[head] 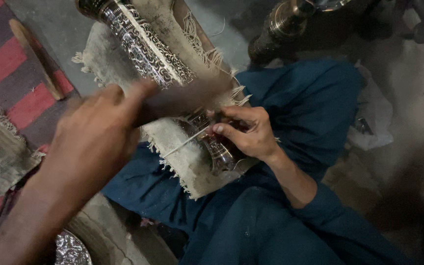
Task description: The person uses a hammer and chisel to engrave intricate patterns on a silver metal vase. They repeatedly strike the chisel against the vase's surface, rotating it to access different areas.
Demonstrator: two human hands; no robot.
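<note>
A long engraved silver metal vessel (143,46) lies tilted on a frayed beige cloth pad (192,174) across my blue-clothed lap. My left hand (92,142) is raised in front of it, gripping a dark, motion-blurred hammer-like tool (187,98) that reaches toward the vessel's lower end. My right hand (251,135) pinches a thin metal rod (185,143) and rests on the vessel's wide lower part. The rod slants down to the left over the cloth. The vessel's lower end is partly hidden by my right hand.
A wooden stick (35,59) lies on a red and grey striped mat (6,73) at the left. A dark metal vessel (280,24) stands at the top. A white bag (376,118) lies to the right, and a shiny embossed piece (69,250) sits at the bottom left.
</note>
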